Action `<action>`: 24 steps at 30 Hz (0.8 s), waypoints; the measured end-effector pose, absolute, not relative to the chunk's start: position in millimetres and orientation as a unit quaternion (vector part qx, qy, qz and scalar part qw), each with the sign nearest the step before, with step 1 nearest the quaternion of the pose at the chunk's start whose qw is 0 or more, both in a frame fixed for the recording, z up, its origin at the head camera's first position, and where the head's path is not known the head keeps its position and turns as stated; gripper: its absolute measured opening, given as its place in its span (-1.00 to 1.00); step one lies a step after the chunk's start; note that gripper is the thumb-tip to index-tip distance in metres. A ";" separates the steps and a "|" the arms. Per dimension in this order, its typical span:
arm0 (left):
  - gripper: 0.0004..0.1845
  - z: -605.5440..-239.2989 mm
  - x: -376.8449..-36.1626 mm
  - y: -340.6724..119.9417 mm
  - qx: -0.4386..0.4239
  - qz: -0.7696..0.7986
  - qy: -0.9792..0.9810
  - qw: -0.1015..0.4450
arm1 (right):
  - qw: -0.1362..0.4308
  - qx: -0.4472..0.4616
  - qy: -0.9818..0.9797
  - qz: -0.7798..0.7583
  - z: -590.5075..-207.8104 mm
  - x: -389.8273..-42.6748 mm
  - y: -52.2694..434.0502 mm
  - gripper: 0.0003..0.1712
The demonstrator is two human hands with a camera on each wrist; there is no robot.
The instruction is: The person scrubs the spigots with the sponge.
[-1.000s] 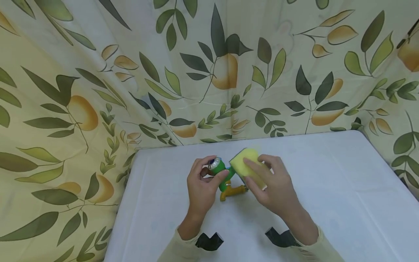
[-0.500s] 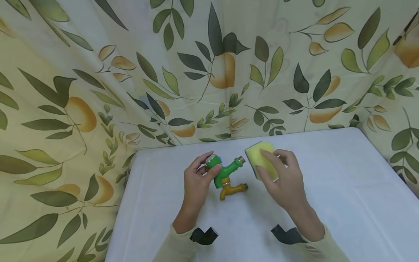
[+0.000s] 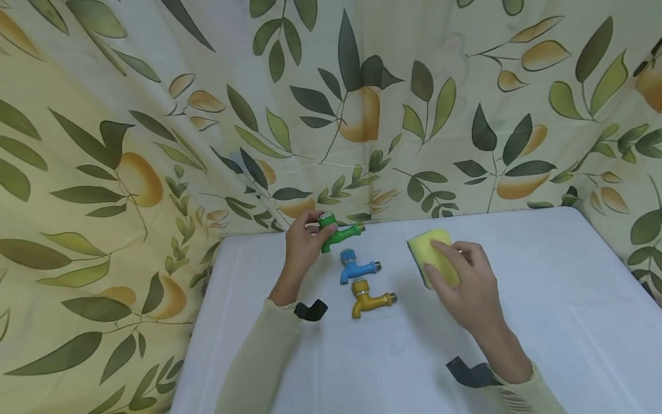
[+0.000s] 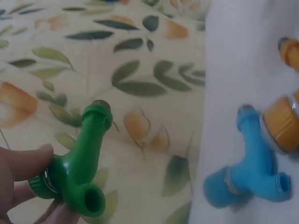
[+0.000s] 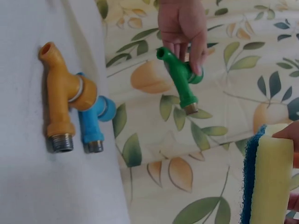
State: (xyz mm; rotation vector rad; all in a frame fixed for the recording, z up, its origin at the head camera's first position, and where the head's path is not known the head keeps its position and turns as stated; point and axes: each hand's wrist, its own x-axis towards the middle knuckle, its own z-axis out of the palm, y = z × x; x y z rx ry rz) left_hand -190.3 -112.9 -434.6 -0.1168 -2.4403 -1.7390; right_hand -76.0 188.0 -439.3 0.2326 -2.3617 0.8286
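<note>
My left hand (image 3: 305, 244) grips a green tap (image 3: 341, 233) by its knob end, near the far edge of the table. In the left wrist view the green tap (image 4: 84, 163) shows its open spout and threaded end. A yellow sponge (image 3: 431, 259) is pinched between the thumb and fingers of my right hand (image 3: 470, 287), off to the right. Its dark blue scouring side (image 5: 250, 179) shows in the right wrist view. Between the hands a blue tap (image 3: 357, 269) lies on the table, with a yellow tap (image 3: 369, 301) just nearer to me.
A white-covered table (image 3: 543, 299) carries the taps. Behind it and along the left hangs a cloth (image 3: 248, 132) printed with leaves and fruit. Dark bands with projecting pieces sit on both wrists.
My left hand has carried the green tap away from me towards the far edge, uncovering the blue tap. The right hand has drawn the sponge off the green tap and to the right.
</note>
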 end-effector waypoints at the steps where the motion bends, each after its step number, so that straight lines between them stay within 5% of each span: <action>1: -0.60 -439.3 -197.1 -112.2 -0.036 -0.567 -0.820 0.067 | 0.304 0.085 -0.897 0.310 -441.0 -76.1 188.9 -0.46; 11: -0.57 -502.4 -246.8 -102.1 -0.005 -0.471 -0.881 0.052 | 0.276 0.089 -0.909 0.300 -452.7 -74.4 193.3 -0.48; 24: -0.52 -544.3 -257.6 -103.3 -0.004 -0.447 -0.894 0.022 | 0.258 0.087 -0.917 0.292 -461.9 -77.4 193.5 -0.49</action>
